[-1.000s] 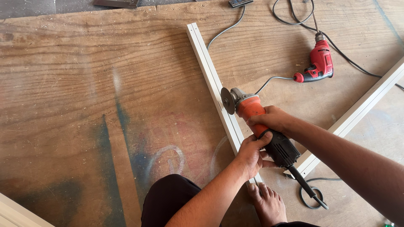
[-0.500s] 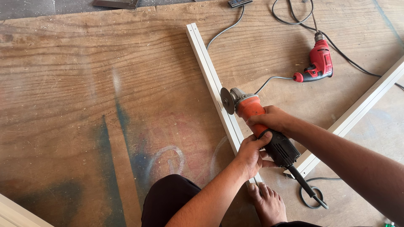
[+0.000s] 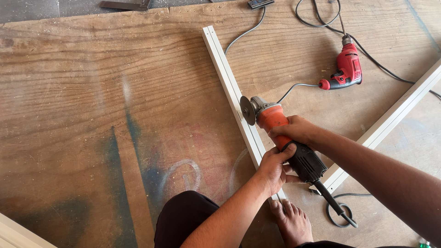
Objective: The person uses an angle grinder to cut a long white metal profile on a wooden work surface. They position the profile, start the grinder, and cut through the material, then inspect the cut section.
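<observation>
An orange and black angle grinder (image 3: 280,133) lies across a long white metal bar (image 3: 225,76) on a plywood floor. Its grey disc (image 3: 248,110) stands on edge against the bar. My right hand (image 3: 296,131) wraps over the orange body. My left hand (image 3: 273,167) grips the black rear handle from below. My bare foot (image 3: 294,222) rests on the near end of the bar.
A red electric drill (image 3: 344,71) lies at the upper right with black and grey cables (image 3: 321,20) around it. A second white bar (image 3: 390,121) runs diagonally on the right. My dark-clothed knee (image 3: 183,220) is at the bottom. A pale board edge (image 3: 18,234) shows bottom left.
</observation>
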